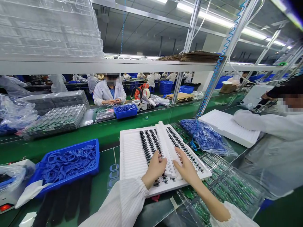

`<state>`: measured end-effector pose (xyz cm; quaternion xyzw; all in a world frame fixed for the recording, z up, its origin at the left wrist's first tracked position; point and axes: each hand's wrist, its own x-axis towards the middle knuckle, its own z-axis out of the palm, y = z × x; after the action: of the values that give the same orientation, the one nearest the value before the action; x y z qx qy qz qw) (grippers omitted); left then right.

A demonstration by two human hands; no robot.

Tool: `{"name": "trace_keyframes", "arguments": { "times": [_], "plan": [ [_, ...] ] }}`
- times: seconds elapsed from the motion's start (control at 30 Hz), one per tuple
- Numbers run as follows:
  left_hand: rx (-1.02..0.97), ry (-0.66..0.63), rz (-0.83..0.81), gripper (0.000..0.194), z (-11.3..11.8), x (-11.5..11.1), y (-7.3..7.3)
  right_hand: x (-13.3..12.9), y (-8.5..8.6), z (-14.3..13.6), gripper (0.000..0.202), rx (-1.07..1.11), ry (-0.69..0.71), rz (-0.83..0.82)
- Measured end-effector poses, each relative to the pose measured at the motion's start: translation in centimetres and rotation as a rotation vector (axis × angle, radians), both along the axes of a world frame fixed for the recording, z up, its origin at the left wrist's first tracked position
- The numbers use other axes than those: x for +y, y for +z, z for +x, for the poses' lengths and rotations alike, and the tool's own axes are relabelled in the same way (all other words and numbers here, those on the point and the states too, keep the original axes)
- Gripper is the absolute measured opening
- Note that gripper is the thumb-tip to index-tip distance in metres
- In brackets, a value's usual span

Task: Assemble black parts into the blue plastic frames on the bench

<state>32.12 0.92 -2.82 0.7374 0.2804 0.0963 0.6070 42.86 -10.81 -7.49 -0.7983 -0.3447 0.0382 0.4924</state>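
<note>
Mid-frame tray [129, 157] is part-filled, black parts [145, 148] line middle and right rows, left rows bare; left hand [155, 167] curls, right hand [186, 165] spreads at white strip [165, 142], grip unclear.

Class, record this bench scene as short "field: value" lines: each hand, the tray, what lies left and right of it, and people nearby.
Left hand: fingers at the left edge of a long white notched strip; exact grip unclear
Right hand: fingers on the strip's right side
Tray: white, ridged, rectangular, holding rows of small black parts
Left of tray: blue plastic bin of flat blue pieces
Right of tray: clear plastic bag of blue pieces
People: white-coated person across the bench; white-sleeved person at right
</note>
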Motion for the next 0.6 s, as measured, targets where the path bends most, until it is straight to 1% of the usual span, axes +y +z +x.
{"name": "trace_keyframes", "arguments": {
  "times": [0.07, 0.13, 0.2, 0.27, 0.33, 0.4, 0.47, 0.53, 0.6],
  "plan": [
    [0.025, 0.021, -0.065, 0.044, 0.4, 0.3, 0.0, 0.1, 1.1, -0.8, 0.057, 0.12, 0.022, 0.088],
    [0.038, 0.008, -0.113, 0.033, 0.5, 0.5, 0.3, 0.4, 2.2, -1.4, 0.057, 0.315, 0.041, 0.176],
    [0.041, -0.018, -0.133, 0.028, 0.3, 0.6, 0.7, 0.6, 3.0, -1.9, 0.059, 0.554, 0.066, 0.257],
    [0.03, -0.032, -0.116, 0.025, -0.1, 0.7, 1.1, 0.9, 3.4, -2.3, 0.062, 0.732, 0.08, 0.324],
    [0.005, -0.025, -0.061, 0.022, -0.4, 0.8, 1.3, 1.0, 3.5, -2.6, 0.063, 0.787, 0.049, 0.325],
    [-0.023, -0.014, -0.002, 0.02, -0.6, 1.1, 1.4, 1.2, 3.5, -2.8, 0.061, 0.769, -0.002, 0.275],
    [-0.047, -0.011, 0.038, 0.018, -0.5, 1.2, 1.3, 1.4, 3.6, -3.0, 0.059, 0.768, -0.018, 0.244],
    [-0.065, -0.01, 0.066, 0.018, -0.4, 1.3, 1.1, 1.7, 3.8, -3.4, 0.06, 0.808, -0.009, 0.272],
    [-0.081, 0.006, 0.093, 0.025, -0.6, 1.3, 1.0, 2.1, 4.2, -4.0, 0.062, 0.869, 0.01, 0.33]
  ]
}}
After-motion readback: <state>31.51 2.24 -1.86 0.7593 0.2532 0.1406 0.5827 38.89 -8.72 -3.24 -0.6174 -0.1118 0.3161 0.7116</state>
